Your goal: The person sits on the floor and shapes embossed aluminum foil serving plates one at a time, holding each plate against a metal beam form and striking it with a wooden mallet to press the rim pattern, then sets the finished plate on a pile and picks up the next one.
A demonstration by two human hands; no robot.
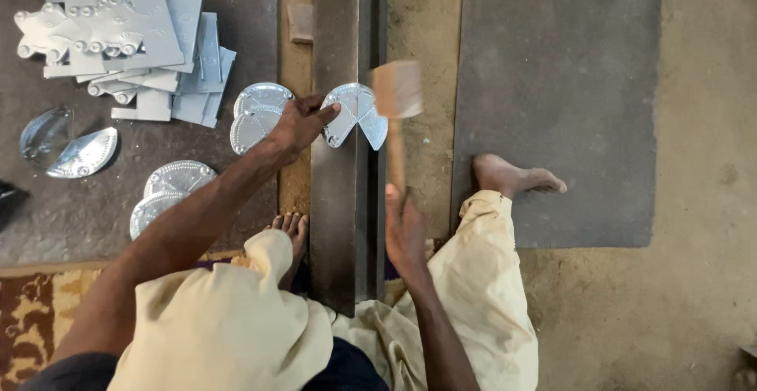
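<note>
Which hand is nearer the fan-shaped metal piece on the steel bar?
Left. The left hand presses on the fan-shaped metal piece; the right hand is below it, gripping the wooden mallet by its handle.

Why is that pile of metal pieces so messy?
The flat grey cut-out metal sheets at top left lie fanned out crookedly, not squared. Otherwise nothing looks broken; the left hand steadies a shiny embossed fan-shaped piece.
</note>
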